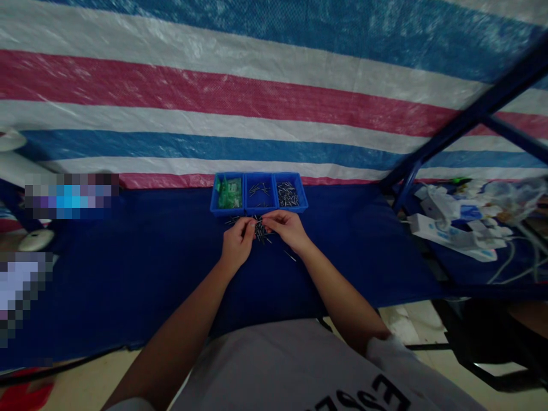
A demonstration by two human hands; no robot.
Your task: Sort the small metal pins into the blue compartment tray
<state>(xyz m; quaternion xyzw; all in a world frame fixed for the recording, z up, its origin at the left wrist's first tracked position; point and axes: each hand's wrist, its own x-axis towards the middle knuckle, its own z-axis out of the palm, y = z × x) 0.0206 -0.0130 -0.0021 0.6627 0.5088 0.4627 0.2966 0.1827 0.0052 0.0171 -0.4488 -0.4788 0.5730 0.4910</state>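
Observation:
My left hand (238, 241) and my right hand (287, 227) meet over a pile of thin dark metal pieces (262, 235) on the blue table, just in front of a blue three-part tray (259, 212). Fingers of both hands are pinched on a thin metal piece (258, 221) between them. Green packets (230, 194) lie in the tray's left compartment. A few thin pieces (259, 188) are in the middle one, and many more (287, 194) fill the right one. One loose thin piece (290, 256) lies apart, below my right hand.
A striped tarp (265, 97) hangs behind the blue table (141, 262). At right stand a blue metal frame (428, 151) and a white power strip (451, 237) with cables and plastic bags (509, 197). Blurred-out objects and a white round base (36, 240) are at left.

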